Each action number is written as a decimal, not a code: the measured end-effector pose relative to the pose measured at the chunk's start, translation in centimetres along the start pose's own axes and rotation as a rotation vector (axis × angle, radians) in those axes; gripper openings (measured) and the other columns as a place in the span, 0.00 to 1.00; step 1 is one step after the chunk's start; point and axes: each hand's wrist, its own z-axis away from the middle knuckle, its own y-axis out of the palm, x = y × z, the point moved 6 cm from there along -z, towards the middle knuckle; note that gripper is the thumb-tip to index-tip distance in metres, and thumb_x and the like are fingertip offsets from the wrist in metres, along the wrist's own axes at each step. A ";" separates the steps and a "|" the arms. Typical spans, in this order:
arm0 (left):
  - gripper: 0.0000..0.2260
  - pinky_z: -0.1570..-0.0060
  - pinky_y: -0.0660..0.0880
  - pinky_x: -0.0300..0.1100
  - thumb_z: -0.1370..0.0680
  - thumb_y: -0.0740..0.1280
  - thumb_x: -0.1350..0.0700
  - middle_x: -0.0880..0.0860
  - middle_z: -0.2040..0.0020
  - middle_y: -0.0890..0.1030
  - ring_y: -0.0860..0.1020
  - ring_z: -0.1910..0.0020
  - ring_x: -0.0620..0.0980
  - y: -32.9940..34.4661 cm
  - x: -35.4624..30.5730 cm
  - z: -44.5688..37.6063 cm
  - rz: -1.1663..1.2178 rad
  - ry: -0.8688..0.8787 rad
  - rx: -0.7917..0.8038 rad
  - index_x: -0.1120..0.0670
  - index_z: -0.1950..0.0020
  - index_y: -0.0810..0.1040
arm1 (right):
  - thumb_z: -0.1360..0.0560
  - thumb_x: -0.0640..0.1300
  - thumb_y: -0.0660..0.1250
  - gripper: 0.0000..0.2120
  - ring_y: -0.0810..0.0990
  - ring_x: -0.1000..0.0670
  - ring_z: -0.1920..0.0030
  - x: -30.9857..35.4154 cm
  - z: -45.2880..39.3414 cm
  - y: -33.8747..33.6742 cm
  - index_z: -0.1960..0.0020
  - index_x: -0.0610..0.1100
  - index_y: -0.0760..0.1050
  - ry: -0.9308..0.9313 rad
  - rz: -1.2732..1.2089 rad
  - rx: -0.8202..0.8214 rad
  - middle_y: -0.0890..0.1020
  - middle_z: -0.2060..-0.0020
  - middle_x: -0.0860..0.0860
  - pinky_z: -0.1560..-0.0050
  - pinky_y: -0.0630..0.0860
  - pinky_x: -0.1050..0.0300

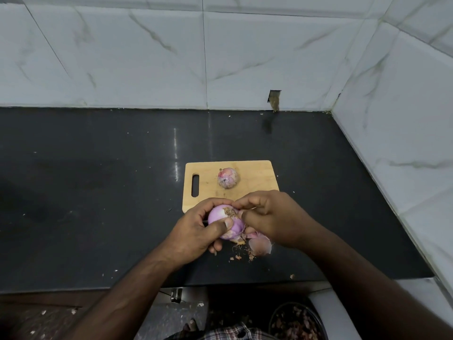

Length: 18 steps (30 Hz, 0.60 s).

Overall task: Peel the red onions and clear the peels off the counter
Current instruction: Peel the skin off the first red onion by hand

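Observation:
My left hand (198, 231) grips a partly peeled red onion (220, 214) just in front of the wooden cutting board (255, 177). Its pale purple flesh shows, root end up. My right hand (272, 217) pinches at the skin by the root. Loose peels (259, 245) and small flakes lie on the dark counter (98, 192) under my right hand. A second onion (228, 177), still in its papery skin, sits on the board.
White marbled tile walls (404, 143) close the counter at the back and right. Below the counter's front edge, a dark bin (297, 322) holding peels stands on the floor at the lower right.

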 end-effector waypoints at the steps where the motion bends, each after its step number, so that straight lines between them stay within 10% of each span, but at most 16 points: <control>1: 0.21 0.72 0.76 0.40 0.31 0.71 0.43 0.58 0.57 0.84 0.77 0.72 0.50 0.0 0.0 -0.1 -0.007 0.002 0.003 0.46 0.39 0.78 | 0.23 0.40 0.66 0.13 0.82 0.61 0.54 0.1 0.0 0.1 0.42 0.49 0.82 -0.013 0.020 0.018 0.85 0.52 0.57 0.52 0.79 0.63; 18: 0.22 0.73 0.75 0.40 0.31 0.70 0.43 0.58 0.57 0.85 0.77 0.73 0.50 0.3 -0.2 0.0 -0.033 0.019 -0.011 0.47 0.39 0.78 | 0.27 0.38 0.69 0.13 0.83 0.57 0.54 0.4 0.1 0.2 0.44 0.45 0.83 0.009 0.044 -0.054 0.86 0.52 0.53 0.51 0.80 0.60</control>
